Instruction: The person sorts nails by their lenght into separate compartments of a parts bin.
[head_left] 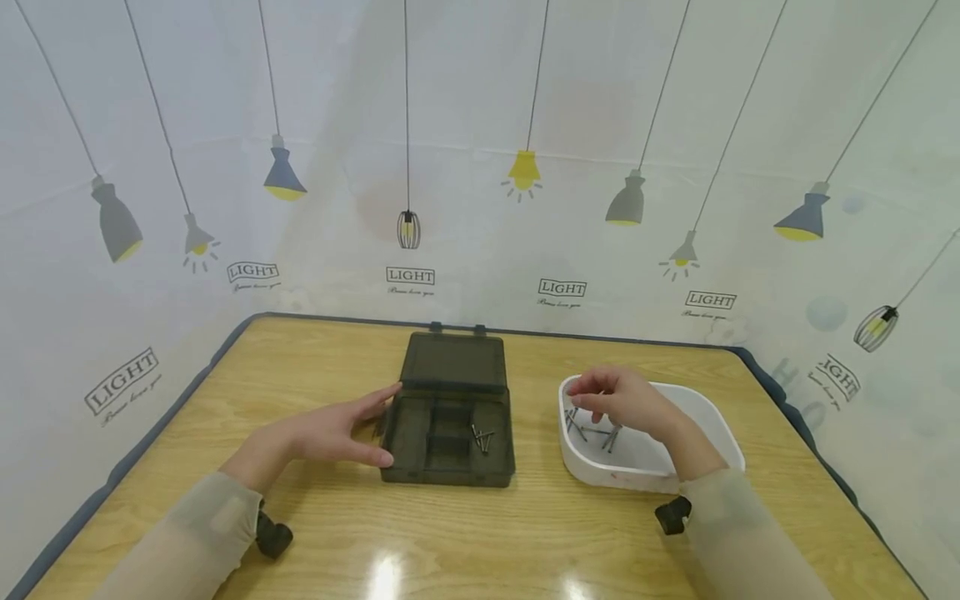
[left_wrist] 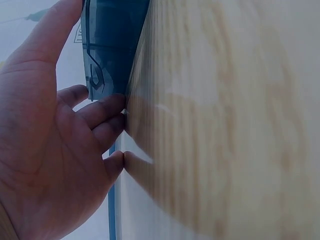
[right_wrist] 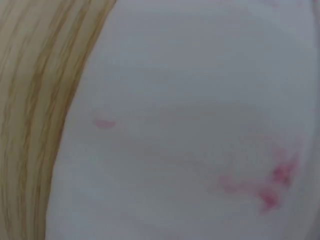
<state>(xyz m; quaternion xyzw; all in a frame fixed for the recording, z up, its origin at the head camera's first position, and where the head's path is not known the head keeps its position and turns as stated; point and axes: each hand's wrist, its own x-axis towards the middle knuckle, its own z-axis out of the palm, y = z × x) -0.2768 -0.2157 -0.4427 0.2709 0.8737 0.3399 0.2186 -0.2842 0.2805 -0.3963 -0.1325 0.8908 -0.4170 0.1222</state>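
Observation:
A dark translucent compartment box [head_left: 468,479] stands with its lid [head_left: 453,360] raised, several screws [head_left: 482,439] in its right compartment. My left hand [head_left: 322,433] is spread along its left side, thumb at the front corner and forefinger near the hinge. In the left wrist view, the fingers of my left hand [left_wrist: 55,125] touch the box's side [left_wrist: 112,45] and the table. My right hand [head_left: 626,404] hovers over the left part of a white tray [head_left: 615,477], fingers loosely bent downward beside several loose screws [head_left: 576,427]; nothing is plainly seen between the fingertips.
The wooden table [head_left: 300,533] has a dark edge, with a lamp-printed curtain [head_left: 465,192] around it. The right wrist view is filled by the tray's white wall [right_wrist: 175,100], which bears pinkish-red marks [right_wrist: 270,197], and a strip of wood beside it.

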